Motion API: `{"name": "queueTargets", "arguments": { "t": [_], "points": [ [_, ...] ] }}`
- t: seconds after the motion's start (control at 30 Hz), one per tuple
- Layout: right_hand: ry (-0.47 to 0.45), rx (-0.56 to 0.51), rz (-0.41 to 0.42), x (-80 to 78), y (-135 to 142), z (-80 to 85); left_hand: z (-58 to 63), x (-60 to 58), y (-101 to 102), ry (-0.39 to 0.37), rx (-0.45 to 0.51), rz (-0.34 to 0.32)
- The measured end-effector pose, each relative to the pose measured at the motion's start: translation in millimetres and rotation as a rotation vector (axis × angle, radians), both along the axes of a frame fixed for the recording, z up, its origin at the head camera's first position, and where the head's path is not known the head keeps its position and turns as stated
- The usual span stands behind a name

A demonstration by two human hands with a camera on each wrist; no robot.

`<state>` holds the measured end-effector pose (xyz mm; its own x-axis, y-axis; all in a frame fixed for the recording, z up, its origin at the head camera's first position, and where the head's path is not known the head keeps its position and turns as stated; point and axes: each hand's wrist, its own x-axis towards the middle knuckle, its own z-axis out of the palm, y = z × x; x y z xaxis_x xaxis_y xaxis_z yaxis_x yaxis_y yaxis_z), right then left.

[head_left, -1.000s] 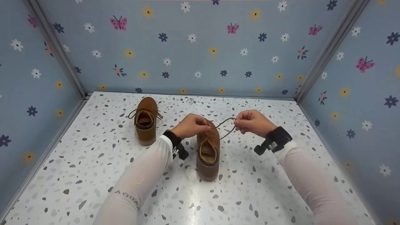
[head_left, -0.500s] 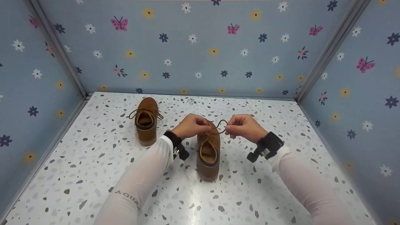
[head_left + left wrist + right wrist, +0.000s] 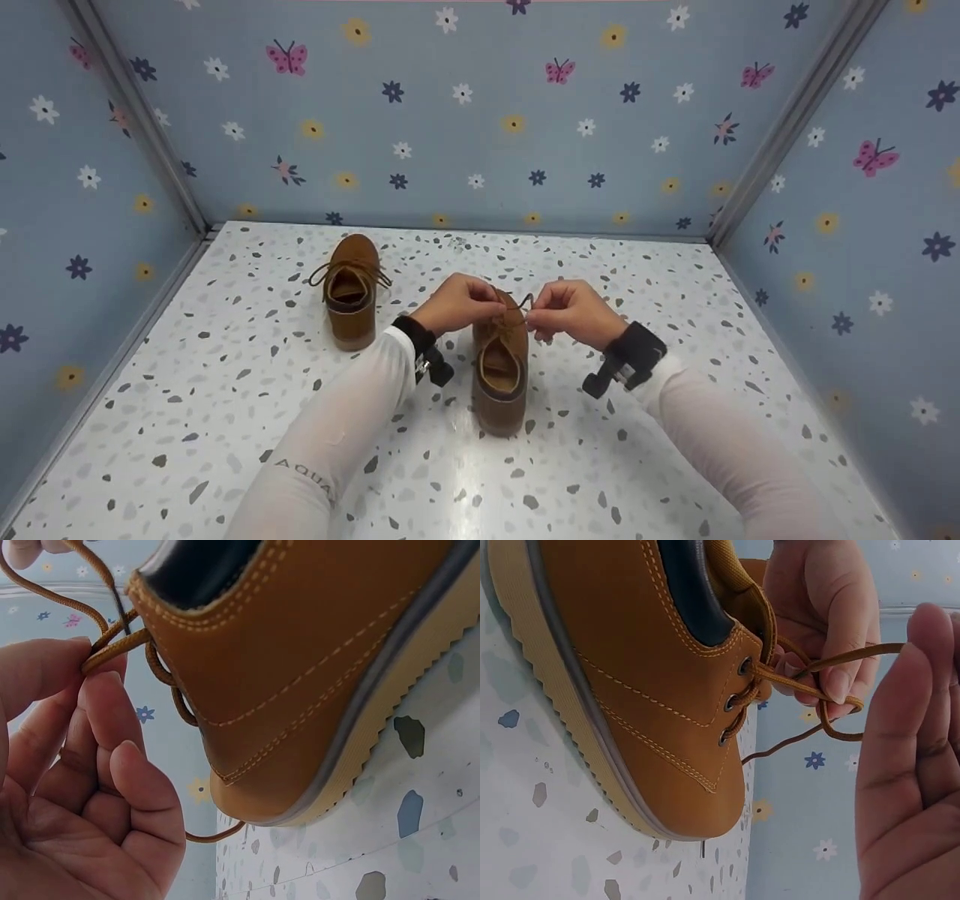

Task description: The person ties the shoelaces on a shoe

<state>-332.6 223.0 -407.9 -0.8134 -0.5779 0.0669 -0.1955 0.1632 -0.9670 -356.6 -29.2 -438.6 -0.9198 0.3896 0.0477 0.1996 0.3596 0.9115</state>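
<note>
A brown lace-up shoe (image 3: 501,412) stands upright on the speckled surface, its toe pointing away. My left hand (image 3: 459,304) is over its left front and pinches a brown shoelace (image 3: 116,652) between thumb and index finger, close to the top eyelets. On the shoe's other side, my right hand (image 3: 576,311) pinches a lace end between thumb and fingertips. In the right wrist view the lace (image 3: 859,654) runs from that hand toward the left hand, where a loop hangs below the left thumb. Dark metal eyelets (image 3: 730,703) line the shoe's side.
A matching brown shoe (image 3: 352,326) with its laces in a bow stands farther back on the left. The white speckled tabletop (image 3: 420,480) is bounded by blue flowered panels (image 3: 480,150) at the back and both sides.
My right hand has moved left and slightly down toward the shoe, and the lace loop between the hands has become smaller. My left hand has stayed in place.
</note>
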Motion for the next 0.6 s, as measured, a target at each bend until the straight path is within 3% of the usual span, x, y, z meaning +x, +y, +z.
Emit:
{"name": "queueTargets", "arguments": {
  "t": [0.4,0.6],
  "points": [
    [0.179,0.187,-0.059,2.0,-21.8,-18.7,-0.6,-0.1,-2.0,-0.006,-0.012,0.007],
    [0.314,0.312,-0.11,3.8,-29.2,-26.1,-1.5,2.4,-3.9,-0.002,0.005,-0.006]
  ]
}}
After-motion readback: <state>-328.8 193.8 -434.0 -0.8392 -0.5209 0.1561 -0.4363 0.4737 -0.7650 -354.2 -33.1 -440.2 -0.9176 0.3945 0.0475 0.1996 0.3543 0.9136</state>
